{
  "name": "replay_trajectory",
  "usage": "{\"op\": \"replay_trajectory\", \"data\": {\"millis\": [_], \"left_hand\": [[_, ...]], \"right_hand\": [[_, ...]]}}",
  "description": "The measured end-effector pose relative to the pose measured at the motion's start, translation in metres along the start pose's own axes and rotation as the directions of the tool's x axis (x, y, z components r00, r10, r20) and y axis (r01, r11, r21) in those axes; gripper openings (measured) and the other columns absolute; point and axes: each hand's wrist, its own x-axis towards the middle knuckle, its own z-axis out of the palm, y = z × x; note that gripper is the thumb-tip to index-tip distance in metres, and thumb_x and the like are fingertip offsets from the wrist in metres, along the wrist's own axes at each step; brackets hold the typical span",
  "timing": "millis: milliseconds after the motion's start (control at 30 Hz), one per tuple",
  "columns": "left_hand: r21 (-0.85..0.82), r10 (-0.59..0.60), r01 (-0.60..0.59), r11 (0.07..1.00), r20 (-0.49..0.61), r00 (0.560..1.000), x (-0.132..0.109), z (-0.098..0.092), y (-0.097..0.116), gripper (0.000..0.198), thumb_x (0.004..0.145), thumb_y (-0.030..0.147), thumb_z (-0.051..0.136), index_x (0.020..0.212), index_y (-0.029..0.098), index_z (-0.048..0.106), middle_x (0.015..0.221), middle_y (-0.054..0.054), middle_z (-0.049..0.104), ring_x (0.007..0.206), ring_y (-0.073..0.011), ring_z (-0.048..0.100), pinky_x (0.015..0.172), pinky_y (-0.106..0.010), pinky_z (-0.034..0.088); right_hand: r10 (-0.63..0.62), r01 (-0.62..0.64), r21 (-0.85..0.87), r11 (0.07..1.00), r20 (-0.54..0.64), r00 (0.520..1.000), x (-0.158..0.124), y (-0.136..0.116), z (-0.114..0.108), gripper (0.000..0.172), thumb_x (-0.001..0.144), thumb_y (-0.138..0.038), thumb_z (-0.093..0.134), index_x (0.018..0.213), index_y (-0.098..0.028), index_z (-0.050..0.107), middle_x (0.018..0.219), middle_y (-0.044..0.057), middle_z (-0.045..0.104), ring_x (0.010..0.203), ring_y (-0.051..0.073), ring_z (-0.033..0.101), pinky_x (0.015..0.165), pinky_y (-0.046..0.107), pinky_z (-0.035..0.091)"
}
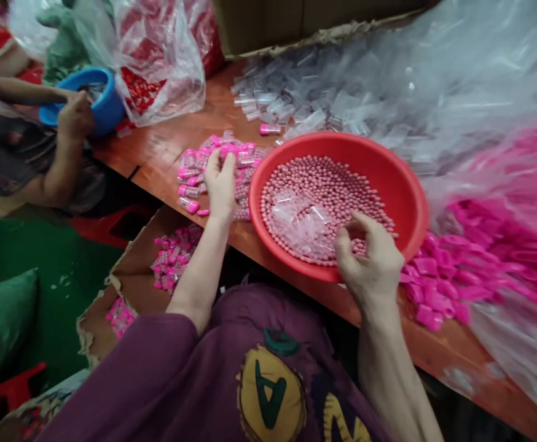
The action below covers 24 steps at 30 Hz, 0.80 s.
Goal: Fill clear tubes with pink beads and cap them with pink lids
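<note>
My left hand (221, 183) reaches over a pile of small clear tubes with pink caps (189, 174). Its thumb and fingers close around a pink-capped tube (230, 149), mostly hidden and a little blurred. A red bowl (413, 196) sits in front of me at the table edge, filled with small pink beads (314, 178). Several empty clear tubes (296, 218) lie on top of the beads. Over the bowl's near right rim is my right hand (372, 261), thumb and forefinger curved with a gap between them. Nothing shows in its fingers.
Loose pink caps (439, 276) spill from a plastic bag at right. Clear tubes (291, 92) heap behind the bowl. A cardboard box (144, 276) below the table edge holds filled tubes. At left, another person's hand (75, 113) is at a blue basin (109, 104).
</note>
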Motion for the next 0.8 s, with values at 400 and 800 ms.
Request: {"op": "replay_trajectory", "data": {"millis": [400, 800], "left_hand": [[-0.155, -0.424, 0.771, 0.617, 0.76, 0.493, -0.11, 0.042, 0.061, 0.036, 0.084, 0.038, 0.094, 0.108, 0.02, 0.072, 0.078, 0.002, 0.065, 0.066, -0.0108, 0.062, 0.054, -0.022, 0.039], [-0.091, -0.475, 0.795, 0.6, 0.759, 0.445, -0.144, 0.06, 0.053, 0.035, 0.111, 0.045, 0.069, 0.091, 0.017, 0.075, 0.077, -0.005, 0.071, 0.063, -0.0111, 0.06, 0.055, -0.022, 0.046]], "right_hand": [[-0.044, 0.012, 0.35, 0.937, 0.084, 0.995, 0.018, -0.012, -0.008, 0.049, 0.111, -0.025, 0.064, 0.159, -0.032, 0.066, 0.141, 0.013, 0.076, 0.114, 0.028, 0.078, 0.1, 0.048, 0.068], [0.056, -0.084, 0.169, 0.982, 0.163, 0.985, 0.0, -0.011, -0.031, 0.045, 0.112, -0.047, 0.066, 0.152, -0.029, 0.072, 0.139, 0.015, 0.076, 0.131, 0.035, 0.074, 0.115, 0.062, 0.062]]}}
